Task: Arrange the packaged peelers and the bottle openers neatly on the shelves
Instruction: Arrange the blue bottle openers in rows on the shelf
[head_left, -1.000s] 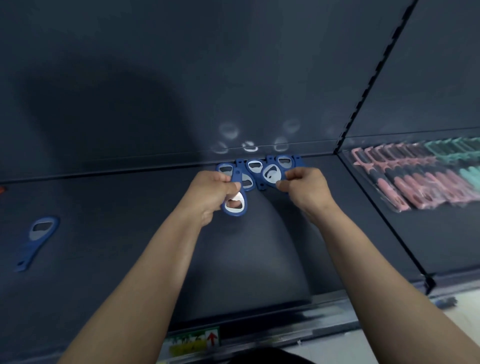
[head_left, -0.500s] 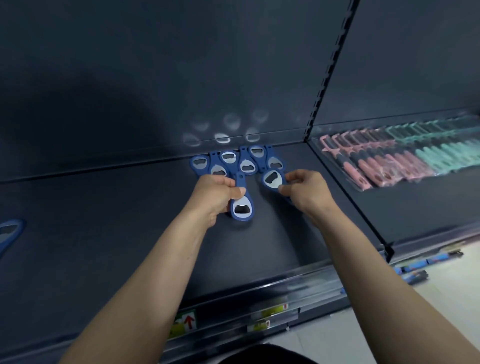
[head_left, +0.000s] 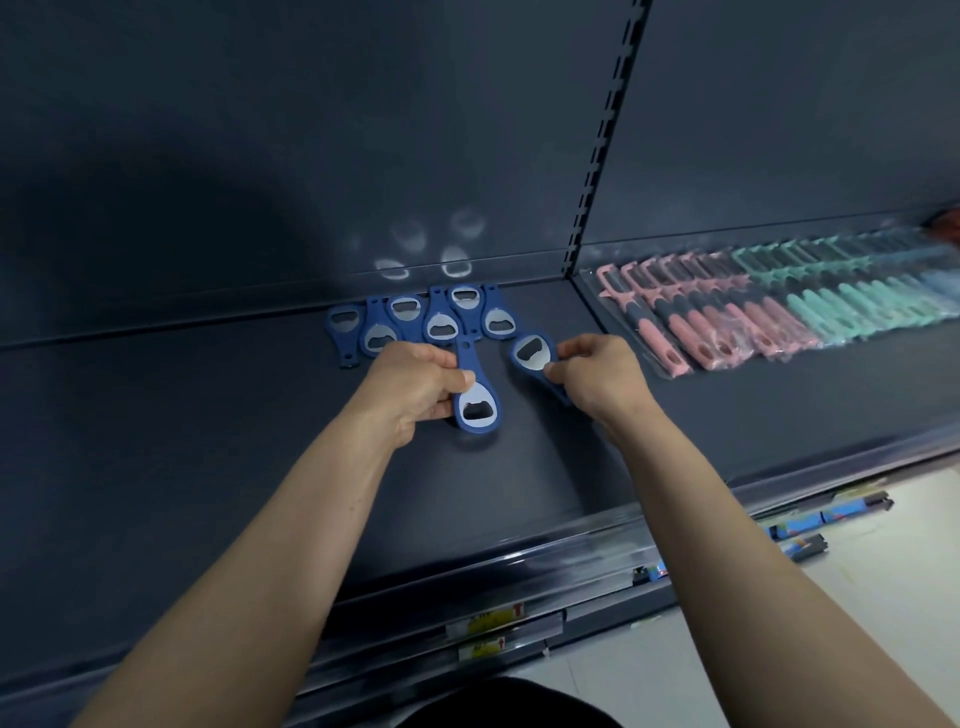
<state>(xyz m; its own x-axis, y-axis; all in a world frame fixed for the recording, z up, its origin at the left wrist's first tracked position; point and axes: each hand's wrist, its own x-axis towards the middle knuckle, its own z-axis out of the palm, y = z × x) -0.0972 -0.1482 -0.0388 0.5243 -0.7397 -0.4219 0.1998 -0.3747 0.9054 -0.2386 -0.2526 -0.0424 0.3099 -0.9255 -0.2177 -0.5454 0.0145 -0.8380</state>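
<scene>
Several blue bottle openers (head_left: 421, 318) with silver insets lie packed together against the back of the dark shelf (head_left: 208, 441). My left hand (head_left: 415, 384) grips one blue opener (head_left: 475, 400) by its handle, head toward me, just in front of that group. My right hand (head_left: 597, 376) pinches another blue opener (head_left: 532, 351), tilted with its head toward the group. On the neighbouring shelf to the right, packaged peelers lie in a row: pink ones (head_left: 717, 322), then mint green ones (head_left: 852, 296).
A slotted upright (head_left: 597, 156) divides the two shelf bays. Price-tag strips (head_left: 498, 623) run along the shelf's front edge. Small packages (head_left: 810, 525) hang or lie below at the right, above a pale floor.
Both hands have drawn their openers a little nearer to me and apart from the group. The camera has swung right, so the lone opener at the far left is out of view.
</scene>
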